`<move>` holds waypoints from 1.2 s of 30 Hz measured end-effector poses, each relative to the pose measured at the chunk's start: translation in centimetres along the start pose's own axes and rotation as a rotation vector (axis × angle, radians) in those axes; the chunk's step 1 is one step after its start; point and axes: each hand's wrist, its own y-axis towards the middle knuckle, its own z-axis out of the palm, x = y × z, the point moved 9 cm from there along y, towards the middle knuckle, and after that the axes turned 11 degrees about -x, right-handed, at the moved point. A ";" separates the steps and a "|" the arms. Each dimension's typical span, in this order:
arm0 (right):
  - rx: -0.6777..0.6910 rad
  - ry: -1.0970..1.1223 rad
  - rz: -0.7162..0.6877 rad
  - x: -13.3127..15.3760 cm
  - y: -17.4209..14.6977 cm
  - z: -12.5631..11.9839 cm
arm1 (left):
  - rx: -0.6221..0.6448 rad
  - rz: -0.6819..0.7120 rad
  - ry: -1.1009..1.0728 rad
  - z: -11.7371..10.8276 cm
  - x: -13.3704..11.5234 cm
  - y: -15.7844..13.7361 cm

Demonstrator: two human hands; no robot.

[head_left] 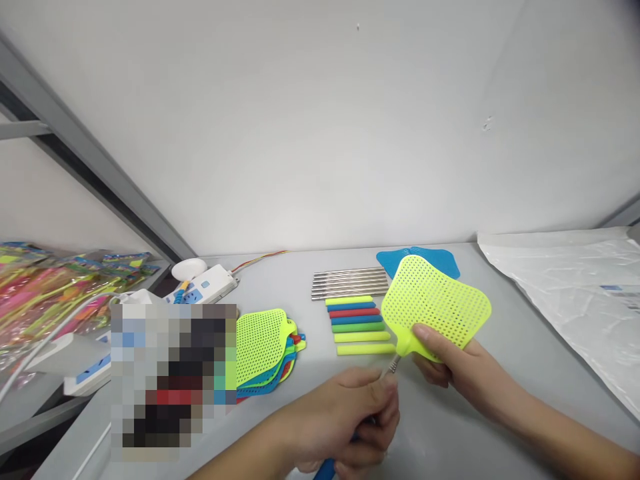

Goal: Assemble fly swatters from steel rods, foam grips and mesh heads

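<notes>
While the right hand (453, 357) pinches the yellow flyswatter head (434, 308) right of the colored grips (356, 320) and the left hand (357, 413) clasps a metal rod (395, 364), skewing could bend the neck (406, 344).

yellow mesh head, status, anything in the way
Right grip holding yellow mesh head. Left grip around blue handle. Metal rod meets head's neck. Nothing visibly blocking.

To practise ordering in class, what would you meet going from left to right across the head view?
Wrapped packets, round white object, stack of mesh paddles, row of coloured tubes, held yellow-green mesh paddle, white plastic packaging.
</notes>
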 end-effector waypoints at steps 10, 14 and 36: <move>-0.074 -0.156 0.023 -0.5 -0.5 -0.3 | 0.024 0.100 -0.061 0.1 -1.1 0.7; -0.020 -0.185 0.021 -0.4 -0.9 0.6 | -0.001 0.119 -0.051 0.1 -1.2 0.6; -0.306 0.156 -0.188 4.3 2.5 -5.7 | -0.029 0.112 0.044 0.3 -2.3 0.1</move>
